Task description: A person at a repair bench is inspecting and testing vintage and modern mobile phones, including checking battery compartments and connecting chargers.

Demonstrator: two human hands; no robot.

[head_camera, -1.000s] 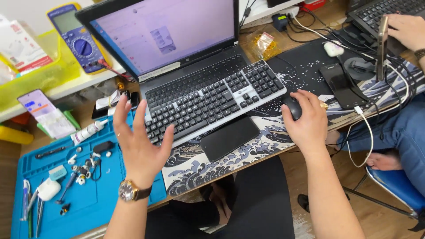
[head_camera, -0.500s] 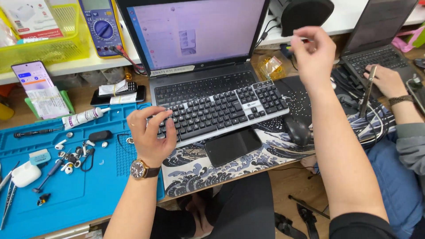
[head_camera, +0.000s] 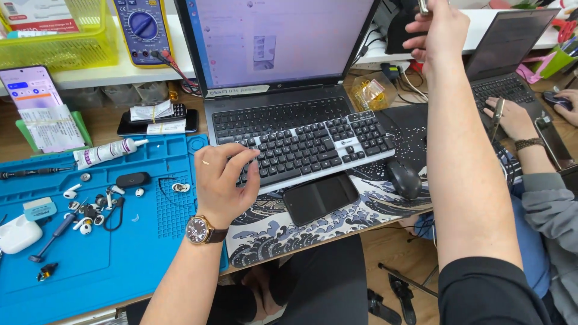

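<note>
My left hand rests with curled fingers on the left end of a grey external keyboard, which lies across the open laptop. A brown wristwatch sits on that wrist. My right hand is raised high at the top right, fingers closed around a small metallic object that is mostly cut off by the frame edge. A black mouse and a dark phone lie on the wave-patterned desk mat below.
A blue work mat at left holds earbud parts, small tools, a white glue tube and a white earbud case. Behind stand a multimeter, yellow basket and propped phone. Another person's hands work a second laptop at right.
My right hand has risen from the mouse to high above the desk and closed on a small object. My left hand dropped from open in the air onto the keyboard's left end.
</note>
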